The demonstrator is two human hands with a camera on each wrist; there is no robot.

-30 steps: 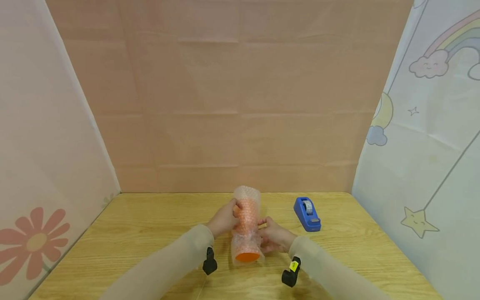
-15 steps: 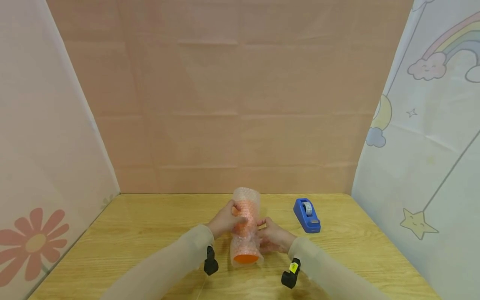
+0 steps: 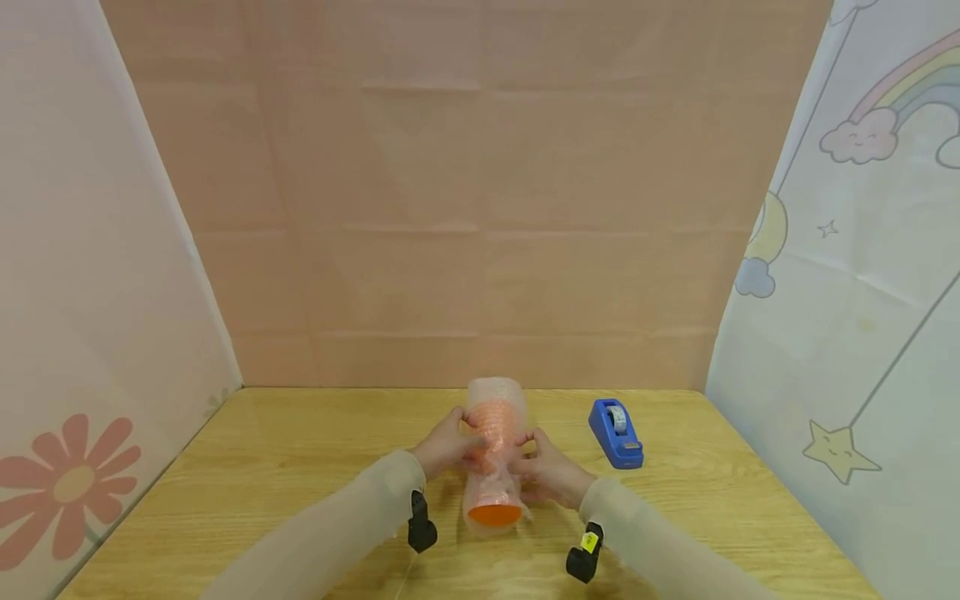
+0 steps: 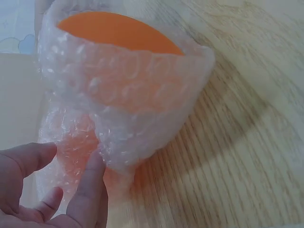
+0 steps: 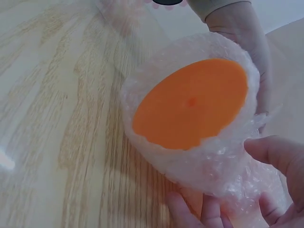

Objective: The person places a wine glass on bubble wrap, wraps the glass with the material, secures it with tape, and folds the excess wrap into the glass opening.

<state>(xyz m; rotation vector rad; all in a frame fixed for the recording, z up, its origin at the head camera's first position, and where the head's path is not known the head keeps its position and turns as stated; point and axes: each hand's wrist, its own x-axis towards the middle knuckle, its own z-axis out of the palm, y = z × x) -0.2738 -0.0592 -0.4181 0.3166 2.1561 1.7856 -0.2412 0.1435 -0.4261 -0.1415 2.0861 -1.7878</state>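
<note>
Item under inspection: an orange object [image 5: 190, 109] with a flat round end, inside bubble wrap [image 3: 487, 483], at lower centre of the head view. It lies lengthwise, orange end facing me; I cannot tell whether its underside touches the table [image 3: 300, 437].

Progress: the wrap passes around the visible sides, so I judge the sidewise covering largely complete. Outstanding: the near end is uncovered, with the wrap standing past its rim as a loose collar, and a loose corner juts out at that end's lower right. I see no strip of tape on the wrap; whether the seam is fastened I cannot tell. The far end's closure is hidden from me.

Hands: my left hand [image 3: 446, 446] has its fingers spread, a fingertip against the wrap's left side. My right hand [image 3: 555, 473] grips the wrap's right side, thumb on one face and fingers bent around the other.

Edges and room: the wrap's far end overlaps the line of the table's back edge, in front of the peach backdrop [image 3: 375, 250]; contact cannot be confirmed. Wood surface runs broadly to the left of the frame. To the right, room is bounded by a blue tape dispenser [image 3: 617, 435], near my right hand but apart from it.
</note>
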